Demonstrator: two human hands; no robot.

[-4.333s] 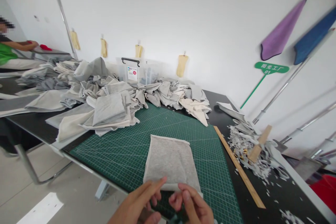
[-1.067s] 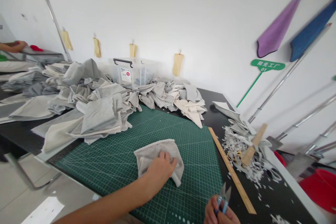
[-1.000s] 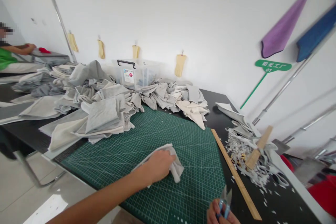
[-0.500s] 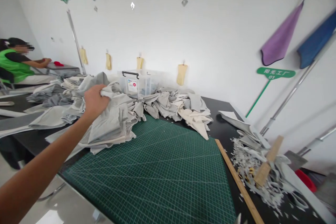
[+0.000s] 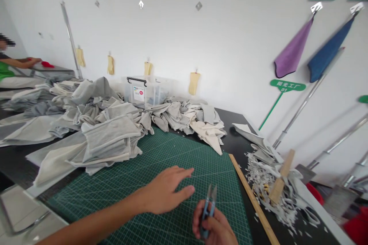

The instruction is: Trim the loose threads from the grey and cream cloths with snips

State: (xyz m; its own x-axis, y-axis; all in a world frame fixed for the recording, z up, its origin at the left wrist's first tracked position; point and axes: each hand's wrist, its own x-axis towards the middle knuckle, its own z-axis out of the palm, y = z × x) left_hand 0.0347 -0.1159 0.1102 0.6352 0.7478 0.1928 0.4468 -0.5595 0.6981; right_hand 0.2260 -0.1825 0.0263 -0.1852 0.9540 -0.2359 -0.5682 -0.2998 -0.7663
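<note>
My left hand [image 5: 168,189] hovers over the green cutting mat [image 5: 184,153] with fingers stretched out and nothing in it. Close by at the mat's near side, my right hand [image 5: 214,226] is closed around a pair of thread snips [image 5: 209,210]; their two blades point up and stand apart. To the left, a heap of grey and cream cloth pieces [image 5: 112,134] lies partly on the mat, apart from both hands. A second pile of crumpled cloth [image 5: 178,116] rests along the mat's far edge.
A wooden ruler [image 5: 253,199] runs along the mat's right edge. Beyond it lie cloth scraps [image 5: 276,199] with a wooden stick [image 5: 283,178] among them. A clear plastic box [image 5: 143,93] stands behind the cloth. At far left, another person [image 5: 17,63] sits at a table.
My left hand has let go of the cloth on the left heap and come right and nearer, over the mat. My right hand with the snips has come into view. The view has turned slightly right.
</note>
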